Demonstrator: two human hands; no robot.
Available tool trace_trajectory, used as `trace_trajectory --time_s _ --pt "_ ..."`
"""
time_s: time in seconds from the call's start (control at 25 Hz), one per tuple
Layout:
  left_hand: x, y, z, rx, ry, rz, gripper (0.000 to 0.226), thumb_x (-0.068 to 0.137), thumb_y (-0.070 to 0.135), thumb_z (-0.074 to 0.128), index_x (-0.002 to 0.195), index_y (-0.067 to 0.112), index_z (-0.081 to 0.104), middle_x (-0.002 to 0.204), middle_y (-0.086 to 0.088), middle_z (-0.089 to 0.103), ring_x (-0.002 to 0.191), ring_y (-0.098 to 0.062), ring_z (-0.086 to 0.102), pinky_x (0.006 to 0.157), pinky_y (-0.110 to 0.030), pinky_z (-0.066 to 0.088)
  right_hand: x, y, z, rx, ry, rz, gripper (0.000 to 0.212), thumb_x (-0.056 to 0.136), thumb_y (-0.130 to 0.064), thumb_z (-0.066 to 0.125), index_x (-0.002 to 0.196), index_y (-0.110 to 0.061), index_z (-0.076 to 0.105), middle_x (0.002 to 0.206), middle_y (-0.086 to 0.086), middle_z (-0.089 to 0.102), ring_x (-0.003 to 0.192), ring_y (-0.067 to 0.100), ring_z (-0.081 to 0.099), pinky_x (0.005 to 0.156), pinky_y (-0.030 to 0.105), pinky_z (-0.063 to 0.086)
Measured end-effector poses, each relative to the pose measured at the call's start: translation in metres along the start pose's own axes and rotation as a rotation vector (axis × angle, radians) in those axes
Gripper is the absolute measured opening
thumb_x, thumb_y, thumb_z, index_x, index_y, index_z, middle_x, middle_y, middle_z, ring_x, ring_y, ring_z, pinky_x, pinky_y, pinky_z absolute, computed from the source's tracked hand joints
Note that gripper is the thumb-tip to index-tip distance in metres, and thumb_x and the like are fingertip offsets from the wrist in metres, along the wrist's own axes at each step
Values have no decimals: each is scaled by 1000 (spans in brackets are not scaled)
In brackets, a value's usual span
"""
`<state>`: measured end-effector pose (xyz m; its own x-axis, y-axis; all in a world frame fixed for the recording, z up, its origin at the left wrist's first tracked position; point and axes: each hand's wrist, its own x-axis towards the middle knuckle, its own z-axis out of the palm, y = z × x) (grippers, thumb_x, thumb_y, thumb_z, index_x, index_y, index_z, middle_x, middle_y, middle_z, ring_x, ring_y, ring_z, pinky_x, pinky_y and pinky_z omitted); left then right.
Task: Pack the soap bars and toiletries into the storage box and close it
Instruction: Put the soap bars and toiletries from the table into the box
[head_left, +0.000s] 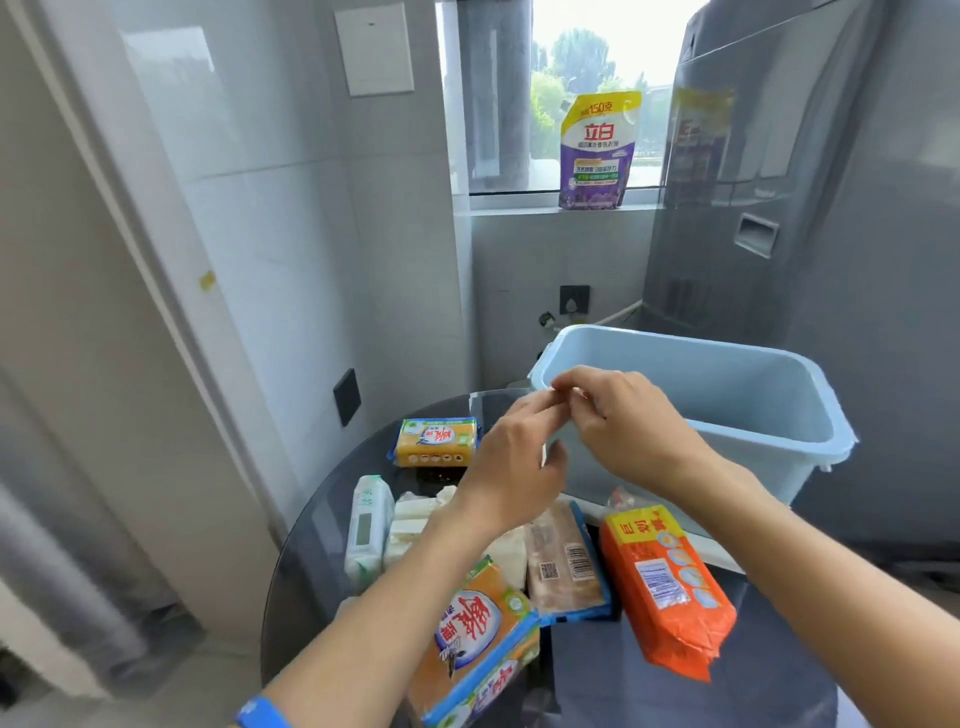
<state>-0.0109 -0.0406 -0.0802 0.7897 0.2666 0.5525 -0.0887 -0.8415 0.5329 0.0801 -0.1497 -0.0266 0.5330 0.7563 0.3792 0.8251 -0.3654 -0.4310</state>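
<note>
A light blue storage box (769, 415) stands open on the far right of a dark round glass table (322, 525). Both hands hover at its near-left corner: my left hand (511, 462) and my right hand (618, 421) meet fingertip to fingertip, pinching something too small to identify. On the table lie a yellow soap bar (435, 441), a larger yellow soap pack (475, 644), a brown soap pack (563, 561) face down, an orange packet (667, 587), a white-green pack (368, 527) and white wrapped pieces (410, 525).
A purple-yellow detergent pouch (597, 150) stands on the window sill behind. A grey washing machine (810, 208) rises at the right, right behind the box. Tiled wall and a door frame (130, 234) are on the left. A white flat piece (711, 551) lies under the box's near side.
</note>
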Motion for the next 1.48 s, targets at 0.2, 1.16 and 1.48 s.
trace_trajectory --time_s 0.2,1.16,1.48 --pt "-5 -51 -46 27 168 -485 47 82 10 55 127 21 61 127 0 65 116 -18 58 93 -27 45 2 -12 10 -32 43 21 41 87 -1 48 118 -17 69 115 12 72 110 34 61 88 41 49" --pt "66 -70 -95 -600 192 -750 54 62 41 84 105 15 65 98 -6 75 80 -18 74 65 -36 61 15 -10 26 330 -64 171 50 88 -27 61 136 -35 52 137 -5 58 122 17 52 95 32 41" --pt "89 65 -32 -514 -88 -564 64 52 67 78 89 15 71 84 -3 77 74 -18 74 69 -40 62 -13 -5 -49 480 178 258 30 80 -49 59 98 -25 58 84 1 74 74 20 72 62 43 59"
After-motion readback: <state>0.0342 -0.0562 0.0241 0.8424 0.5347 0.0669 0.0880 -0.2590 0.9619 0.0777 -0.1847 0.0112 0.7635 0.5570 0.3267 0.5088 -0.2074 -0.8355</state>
